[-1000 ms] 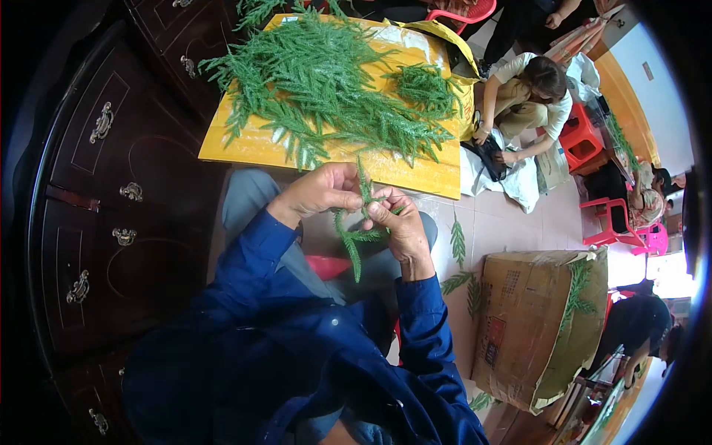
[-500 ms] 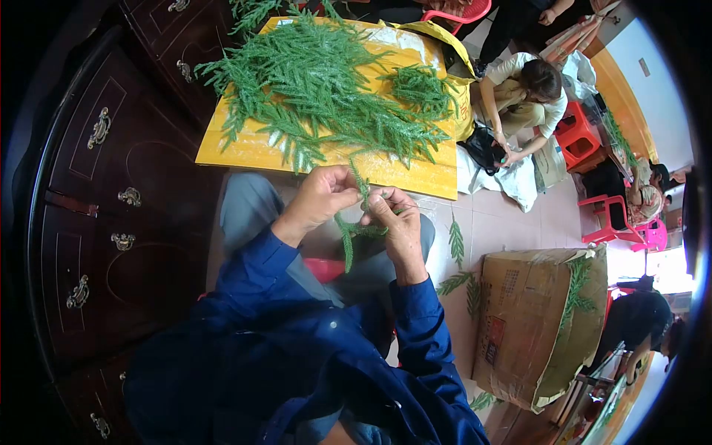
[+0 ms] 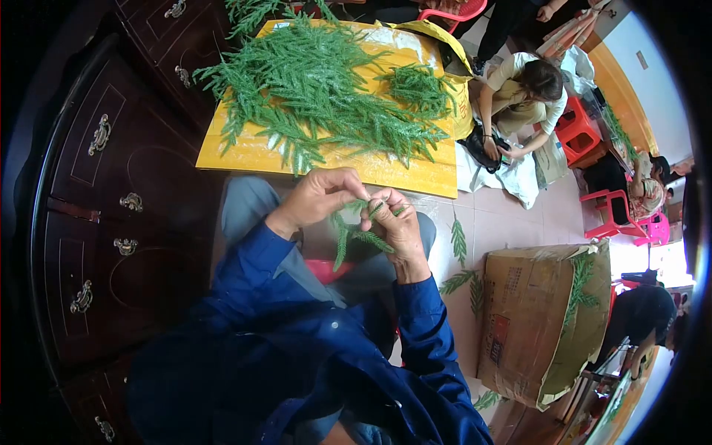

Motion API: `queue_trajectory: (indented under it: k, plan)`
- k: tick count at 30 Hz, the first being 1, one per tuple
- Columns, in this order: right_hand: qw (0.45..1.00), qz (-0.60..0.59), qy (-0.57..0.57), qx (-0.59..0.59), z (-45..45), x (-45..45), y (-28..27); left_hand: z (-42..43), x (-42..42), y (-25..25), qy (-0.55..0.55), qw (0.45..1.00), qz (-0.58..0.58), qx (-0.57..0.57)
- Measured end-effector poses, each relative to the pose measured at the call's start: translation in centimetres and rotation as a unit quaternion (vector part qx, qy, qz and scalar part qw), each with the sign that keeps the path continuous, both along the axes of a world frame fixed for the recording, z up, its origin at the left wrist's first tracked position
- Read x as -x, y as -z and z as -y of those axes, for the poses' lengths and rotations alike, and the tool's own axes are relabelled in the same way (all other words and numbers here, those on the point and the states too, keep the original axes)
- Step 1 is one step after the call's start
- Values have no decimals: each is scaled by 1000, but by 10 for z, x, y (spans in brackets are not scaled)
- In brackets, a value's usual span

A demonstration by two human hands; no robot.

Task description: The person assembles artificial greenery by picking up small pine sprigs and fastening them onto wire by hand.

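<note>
Between my hands, above my lap, is a green feathery sprig that looks like artificial foliage, its side shoots hanging down. My right hand grips it, thumb and fingers closed, with a piece of the green showing across the thumb and fingertips. Thumb and forefinger of my left hand are pinched at the sprig's upper end, just beside the right fingertips. What exactly lies between the left fingertips is partly hidden. Just beyond the hands, a large heap of similar green sprigs covers much of a yellow tabletop.
A dark wooden cabinet stands close on the left. To the right are an open cardboard box and loose sprigs on the tiled floor. A person crouches beside the table near a red stool; others sit farther right.
The sprig has turned; its upper shoot, upright before, now lies low by my right thumb. My left fingertips have shifted slightly, and the hanging shoots have swung.
</note>
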State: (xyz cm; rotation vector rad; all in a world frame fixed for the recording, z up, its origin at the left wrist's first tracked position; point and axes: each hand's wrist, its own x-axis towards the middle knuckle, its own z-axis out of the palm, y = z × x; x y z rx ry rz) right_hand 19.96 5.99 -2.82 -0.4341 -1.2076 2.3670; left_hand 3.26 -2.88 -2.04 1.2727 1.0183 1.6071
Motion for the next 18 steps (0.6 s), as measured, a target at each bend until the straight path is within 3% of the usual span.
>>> queue_trajectory:
  k: [2,5,11,18]
  plan:
    - [1000,-24,1,-13,0,0,-7,3,2,5,71,980,150,111]
    - [994,-12,-23,-110,-5,-4,-4,3,-3,-2,117,952,243,144]
    - [986,12,-59,-153,-7,-7,-6,3,19,-6,255,932,149,210]
    - [981,29,-112,-153,-3,-8,-11,2,26,-6,302,917,89,244]
